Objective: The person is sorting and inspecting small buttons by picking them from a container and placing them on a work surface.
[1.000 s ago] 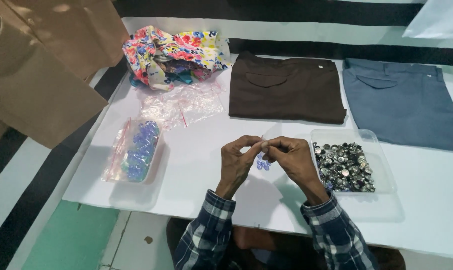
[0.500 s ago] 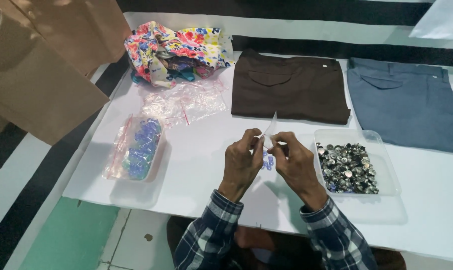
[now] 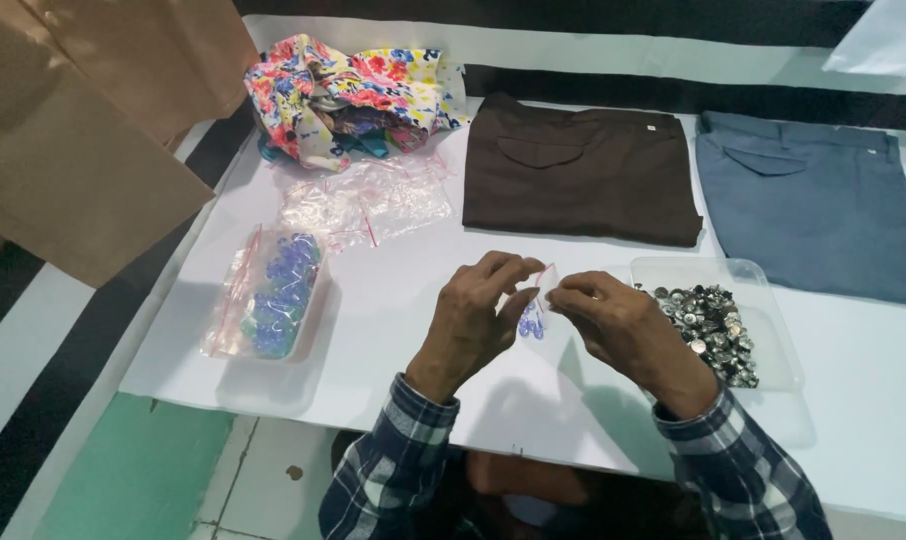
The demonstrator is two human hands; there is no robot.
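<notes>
You hold the small clear bag (image 3: 535, 305) between both hands, above the white table (image 3: 393, 330). Your left hand (image 3: 478, 320) pinches its left edge and your right hand (image 3: 618, 322) pinches its right edge. The bag hangs upright, with blue pieces at its bottom, equally near to both hands.

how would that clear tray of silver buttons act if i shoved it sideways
The clear tray looks thin and shallow, so it would probably slide easily on the smooth white table. The silver buttons are heaped loose, so they would likely shift and some might spill. The thin plastic may also flex if gripped by one edge.
</notes>
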